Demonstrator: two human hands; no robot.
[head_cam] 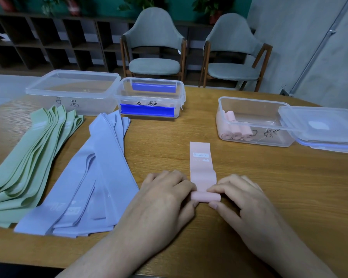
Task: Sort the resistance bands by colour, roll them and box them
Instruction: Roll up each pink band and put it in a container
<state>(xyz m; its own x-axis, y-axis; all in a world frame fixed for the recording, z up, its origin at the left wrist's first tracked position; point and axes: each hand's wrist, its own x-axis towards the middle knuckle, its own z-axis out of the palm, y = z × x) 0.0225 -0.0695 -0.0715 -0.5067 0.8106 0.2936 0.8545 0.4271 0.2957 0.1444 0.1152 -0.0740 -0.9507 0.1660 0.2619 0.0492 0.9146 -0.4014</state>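
Both your hands pinch the rolled near end of the pink band (203,169) on the table (249,173): left hand (165,199) and right hand (239,199) curl fingers and thumbs around its ends. Rolled pink bands (234,127) sit in the right box (255,121); green bands (30,157) and lilac bands (96,177) lie flat at left.

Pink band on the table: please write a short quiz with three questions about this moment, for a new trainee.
1. True or false: the pink band is already rolled up completely.
2. Which box holds finished rolls? A) the box beside the green bands B) the middle box with blue clips C) the right box
3. Fill in: the pile between the green bands and the left hand has the colour ____.

Key:
1. False. Only the near end is rolled, held by the fingers of the right hand and the left hand; the rest lies flat.
2. C. Pink rolls lie inside it, and its lid rests on its right edge.
3. Light blue, the blue bands.
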